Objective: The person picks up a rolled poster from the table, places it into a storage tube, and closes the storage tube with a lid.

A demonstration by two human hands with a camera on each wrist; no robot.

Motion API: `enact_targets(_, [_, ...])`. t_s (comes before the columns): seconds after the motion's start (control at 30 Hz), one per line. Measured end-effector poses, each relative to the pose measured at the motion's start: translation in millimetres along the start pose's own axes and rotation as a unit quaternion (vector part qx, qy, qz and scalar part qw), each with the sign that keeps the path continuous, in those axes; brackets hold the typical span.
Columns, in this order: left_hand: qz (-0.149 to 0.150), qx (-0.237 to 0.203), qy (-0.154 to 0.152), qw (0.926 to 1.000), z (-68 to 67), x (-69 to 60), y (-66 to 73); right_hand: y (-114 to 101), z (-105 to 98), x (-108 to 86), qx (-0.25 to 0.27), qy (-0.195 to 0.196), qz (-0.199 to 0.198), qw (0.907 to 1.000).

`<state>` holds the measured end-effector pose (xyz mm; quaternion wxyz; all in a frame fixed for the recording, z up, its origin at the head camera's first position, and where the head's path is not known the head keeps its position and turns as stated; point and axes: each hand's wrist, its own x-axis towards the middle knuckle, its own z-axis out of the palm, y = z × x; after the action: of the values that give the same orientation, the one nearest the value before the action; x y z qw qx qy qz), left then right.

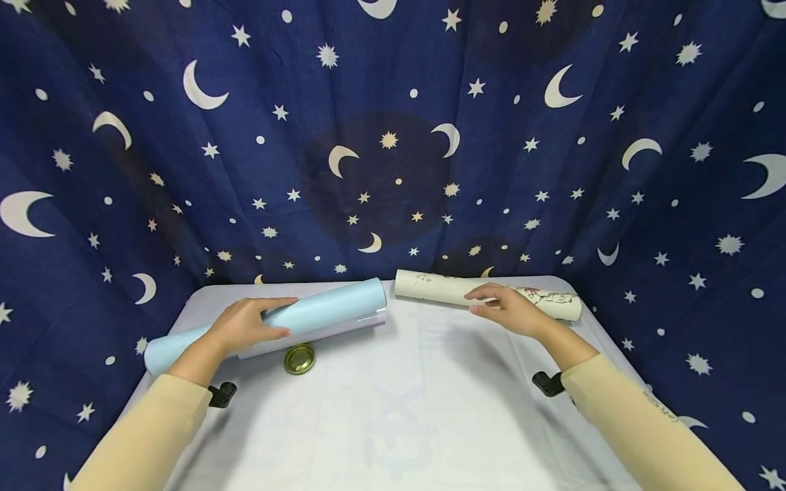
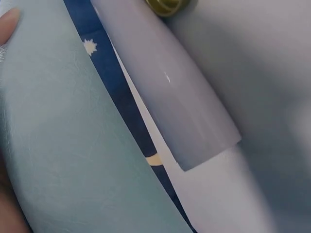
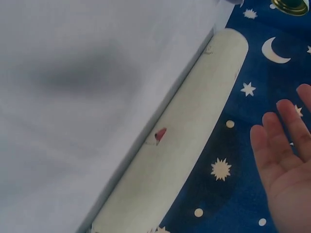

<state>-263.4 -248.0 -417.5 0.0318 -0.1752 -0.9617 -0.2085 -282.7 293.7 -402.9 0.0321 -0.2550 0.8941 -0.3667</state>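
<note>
In the head view my left hand [image 1: 242, 326] grips a light blue roll [image 1: 331, 305] near its middle, thumb on the near side. The left wrist view shows the blue roll [image 2: 73, 126] up close, with a fingertip [image 2: 8, 22] against its edge. Beside it lies a shiny, translucent pale roll [image 2: 170, 87]. Over the near edge of a cream roll with a flower print [image 1: 436, 286] hovers my right hand [image 1: 512, 310]. Its fingers look loosely extended and hold nothing; the right wrist view shows this palm [image 3: 286, 179] apart from the cream roll [image 3: 180, 131].
A round gold lid [image 1: 299, 359] lies on the white-covered table [image 1: 393, 409], just in front of the pale roll. A dark blue curtain [image 1: 393, 170] with moons and stars surrounds the table's back and sides. The blue roll's left end reaches the table's left edge.
</note>
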Motion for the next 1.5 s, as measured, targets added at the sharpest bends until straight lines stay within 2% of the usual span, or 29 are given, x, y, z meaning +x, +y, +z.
enact_targets(0.1, [-0.015,-0.001,0.000,0.9999,-1.5,5.7,-3.9,2,-5,2.0,-0.028,0.005,0.000,0.9996])
enact_targets(0.3, [-0.033,0.001,-0.006,0.9994,-0.2,16.3,-10.8,9,-13,4.2,-0.042,0.008,0.019,0.9989])
enact_targets(0.5, [-0.033,0.001,-0.012,0.9994,3.8,27.9,-16.4,13,-14,8.0,-0.066,0.018,0.035,0.9970])
enact_targets(0.7, [-0.020,0.006,-0.022,0.9995,11.3,38.3,-18.9,29,-14,15.5,-0.092,0.043,0.044,0.9939])
enact_targets(0.87, [-0.020,0.003,-0.018,0.9996,20.4,43.5,-25.8,42,-13,21.1,-0.079,0.060,0.059,0.9933])
enact_targets(1.13, [-0.055,-0.007,-0.032,0.9980,30.7,50.5,-35.2,57,-15,23.9,-0.080,0.086,0.067,0.9909])
enact_targets(1.3, [-0.081,-0.032,-0.035,0.9956,34.0,51.8,-40.1,59,-16,24.4,-0.084,0.074,0.083,0.9903])
enact_targets(1.5, [-0.079,-0.035,-0.046,0.9952,35.8,52.3,-41.1,60,-16,27.0,-0.093,0.071,0.089,0.9891])
